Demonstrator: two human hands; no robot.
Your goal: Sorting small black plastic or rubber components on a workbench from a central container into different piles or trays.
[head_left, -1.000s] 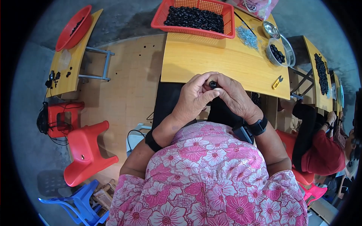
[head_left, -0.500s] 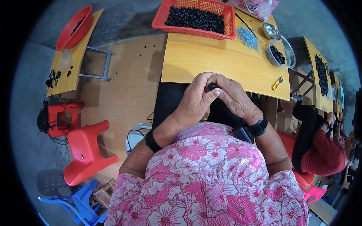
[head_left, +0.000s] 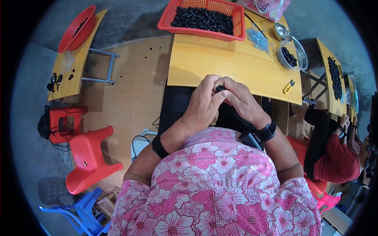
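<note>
Just in front of the near edge of the yellow table, my two hands are closed together around one small black ring-shaped part. My left hand grips it from the left, with its thumb laid along the near side. From the other side, the fingers and thumb of my right hand press on it too. Only the part's round end with a dark hole shows; my fingers hide the rest. At the table's far side a red plastic basket holds many similar black parts.
On the table's right lie yellow thread snips, a clear tub of black parts, a metal bowl and a pile of clear bluish bits. Red stools stand at left. A person in a red top sits at right.
My hands stay together around the black part. Its holed end has tilted slightly, and my left thumb has shifted a little to the left. The whole view has moved slightly.
</note>
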